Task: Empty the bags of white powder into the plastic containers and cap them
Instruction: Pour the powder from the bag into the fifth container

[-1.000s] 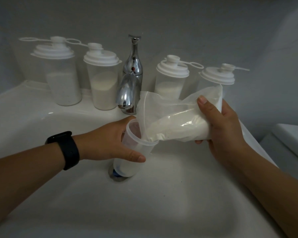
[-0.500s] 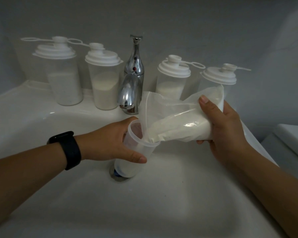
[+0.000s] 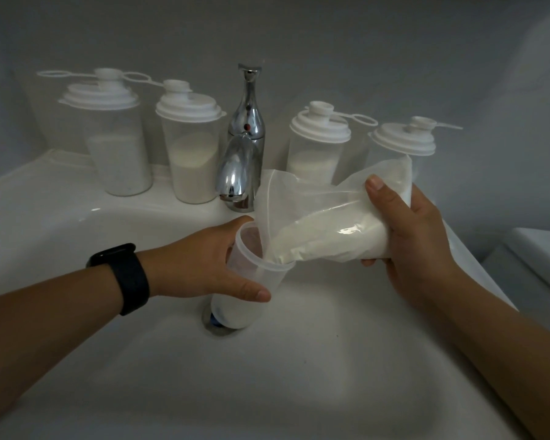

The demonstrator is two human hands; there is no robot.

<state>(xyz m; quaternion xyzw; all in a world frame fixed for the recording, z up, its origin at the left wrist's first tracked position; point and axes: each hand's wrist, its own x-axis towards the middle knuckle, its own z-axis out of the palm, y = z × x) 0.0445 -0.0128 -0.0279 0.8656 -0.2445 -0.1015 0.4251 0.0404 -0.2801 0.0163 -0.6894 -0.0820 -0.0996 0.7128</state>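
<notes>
The clear plastic bag of white powder (image 3: pixel 327 230) lies tipped on its side over the middle of the white ceramic sink (image 3: pixel 267 376), its open mouth tucked into the rim of the uncapped translucent plastic container (image 3: pixel 245 281). The right hand (image 3: pixel 407 236) has its fingers (image 3: pixel 378 192) wrapped around the bag's closed end. The left hand (image 3: pixel 210 268), a black watch (image 3: pixel 124 277) on its wrist, has its fingers closed around the container, tilted towards the bag just above the drain (image 3: pixel 215 325).

Over the last second the bag's closed end has lifted slightly and the powder has slid a little further towards the mouth; the container's base already shows white. The pour is under way, but most of the powder looks to be in the bag, so capping is some way off.

Beyond, on the far ledge of the sink, four capped containers (image 3: pixel 191 154) holding powder stand either side of a chrome tap (image 3: pixel 242 160).
</notes>
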